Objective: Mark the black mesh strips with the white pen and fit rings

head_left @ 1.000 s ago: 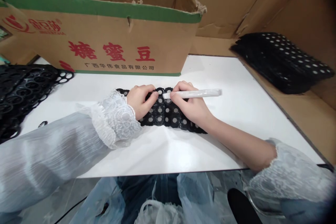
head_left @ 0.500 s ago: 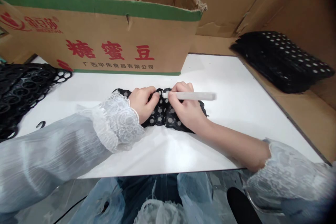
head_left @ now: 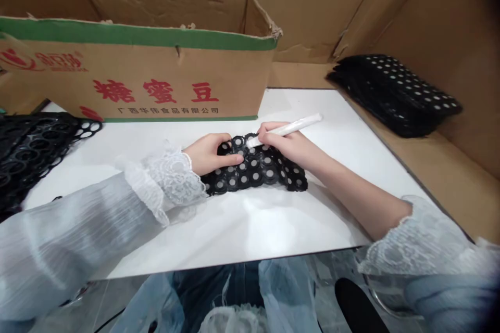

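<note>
A black sheet of joined rings with pale round centres (head_left: 255,166) is held just above or on the white table in front of me. My left hand (head_left: 213,153) grips its left part, thumb on top and fingers behind. In my right hand (head_left: 289,140) is a white pen-like stick (head_left: 300,125), pinched between thumb and fingers. Its lower tip meets the sheet near the top edge, and its other end points up to the right. The right part of the sheet bends downward below my right hand.
A large open cardboard box (head_left: 156,67) with a green rim stands behind my hands. Black ring sheets (head_left: 35,151) without pale centres lie at the left. A stack of dotted black sheets (head_left: 394,93) rests at the right beside a cardboard wall. The white table's (head_left: 250,229) front edge is close to me.
The pen-like stick has tilted, its free end now higher. The left thumb has straightened across the sheet, and more of the sheet shows between my hands. The camera view has shifted slightly.
</note>
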`<action>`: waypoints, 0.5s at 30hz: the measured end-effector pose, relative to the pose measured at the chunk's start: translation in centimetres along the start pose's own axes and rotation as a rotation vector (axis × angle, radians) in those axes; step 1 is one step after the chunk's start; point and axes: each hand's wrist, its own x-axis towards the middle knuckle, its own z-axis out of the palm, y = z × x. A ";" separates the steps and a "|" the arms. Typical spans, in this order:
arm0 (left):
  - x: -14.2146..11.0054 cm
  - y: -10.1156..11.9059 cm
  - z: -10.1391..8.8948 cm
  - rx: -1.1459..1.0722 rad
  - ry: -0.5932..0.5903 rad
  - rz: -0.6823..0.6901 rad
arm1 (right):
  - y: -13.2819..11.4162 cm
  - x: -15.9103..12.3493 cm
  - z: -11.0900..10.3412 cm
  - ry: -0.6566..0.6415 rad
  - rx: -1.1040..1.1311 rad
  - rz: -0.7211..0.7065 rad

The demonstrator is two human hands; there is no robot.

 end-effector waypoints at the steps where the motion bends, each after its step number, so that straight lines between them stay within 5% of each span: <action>1: 0.2 -0.1 -0.2 -0.049 -0.032 -0.016 | 0.0 -0.1 -0.1 -0.007 0.012 -0.004; 6: 0.7 -0.3 -0.5 -0.141 -0.102 -0.068 | 0.4 -0.5 0.5 0.013 -0.123 -0.084; 15: 0.1 -0.4 -0.1 -0.080 -0.040 -0.044 | 0.5 -0.7 1.1 0.021 -0.210 -0.110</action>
